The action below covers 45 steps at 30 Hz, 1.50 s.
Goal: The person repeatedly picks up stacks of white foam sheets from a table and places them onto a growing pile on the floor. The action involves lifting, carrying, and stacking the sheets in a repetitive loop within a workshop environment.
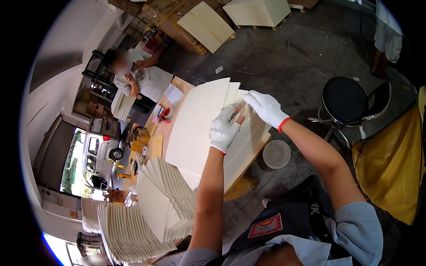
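Observation:
Large pale cream sheets [199, 119] lie fanned in an overlapping pile on a wooden table [181, 84]. My left hand [225, 127], in a white knitted glove with bare tips on two digits, rests over the right part of the pile, its fingers apart. Close by, my right hand [266, 107], in a white glove with a red cuff, reaches over the pile's far right edge. Its fingers are stretched out and bent down toward the sheets; their tips partly hide against the pale surface. I see nothing gripped in either hand.
Tall stacks of pale sheets [128, 230] stand at the lower left. Across the table is another person [144, 80]. A round-lidded bucket [276, 154] and a black swivel chair [344, 99] are on the right, near yellow cloth [390, 168]. A van [100, 148] shows beyond the doorway.

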Each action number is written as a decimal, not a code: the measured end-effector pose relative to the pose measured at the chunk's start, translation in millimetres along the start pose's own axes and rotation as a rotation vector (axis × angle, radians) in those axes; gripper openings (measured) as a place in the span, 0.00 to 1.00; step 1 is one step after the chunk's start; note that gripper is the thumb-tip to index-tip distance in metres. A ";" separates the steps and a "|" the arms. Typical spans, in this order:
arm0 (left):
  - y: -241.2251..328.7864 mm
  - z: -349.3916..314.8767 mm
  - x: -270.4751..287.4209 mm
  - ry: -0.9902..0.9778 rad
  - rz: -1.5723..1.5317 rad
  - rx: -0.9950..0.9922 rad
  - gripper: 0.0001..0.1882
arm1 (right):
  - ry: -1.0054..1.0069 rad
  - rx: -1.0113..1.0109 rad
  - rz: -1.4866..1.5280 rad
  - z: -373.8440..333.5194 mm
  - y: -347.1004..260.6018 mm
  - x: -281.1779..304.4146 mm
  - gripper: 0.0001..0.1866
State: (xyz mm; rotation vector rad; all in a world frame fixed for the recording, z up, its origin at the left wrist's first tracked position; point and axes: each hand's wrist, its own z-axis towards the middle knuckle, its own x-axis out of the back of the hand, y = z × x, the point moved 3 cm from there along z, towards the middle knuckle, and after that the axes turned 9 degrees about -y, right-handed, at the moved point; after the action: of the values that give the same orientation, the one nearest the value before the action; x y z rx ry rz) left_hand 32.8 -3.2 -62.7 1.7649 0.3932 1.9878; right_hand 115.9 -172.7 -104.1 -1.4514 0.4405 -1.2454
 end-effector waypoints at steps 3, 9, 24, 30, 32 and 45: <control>-1.2 0.7 0.6 -0.026 -0.045 0.033 0.20 | 0.020 0.024 -0.016 0.0 1.9 -1.1 0.26; 0.2 0.0 -0.7 -0.002 -0.058 -0.003 0.26 | 0.043 0.039 -0.065 2.1 7.8 -5.3 0.26; 2.0 2.1 -2.7 -0.010 0.085 0.006 0.16 | 0.097 0.094 -0.150 3.2 10.5 -7.1 0.22; 0.5 -0.7 -3.4 0.006 0.044 0.024 0.15 | 0.108 0.101 -0.129 2.8 9.3 -9.2 0.21; 1.6 -0.7 -2.9 0.021 0.040 -0.003 0.15 | 0.101 0.093 -0.126 2.7 9.1 -8.6 0.21; 10.4 -1.2 -0.8 0.014 0.130 -0.050 0.15 | 0.114 0.089 -0.116 3.9 14.2 -10.0 0.23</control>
State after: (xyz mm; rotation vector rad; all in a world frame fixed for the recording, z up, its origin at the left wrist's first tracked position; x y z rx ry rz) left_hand 30.2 -12.4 -58.4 1.7880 0.2360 2.0810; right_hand 120.6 -167.0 -120.3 -1.3506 0.3761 -1.4278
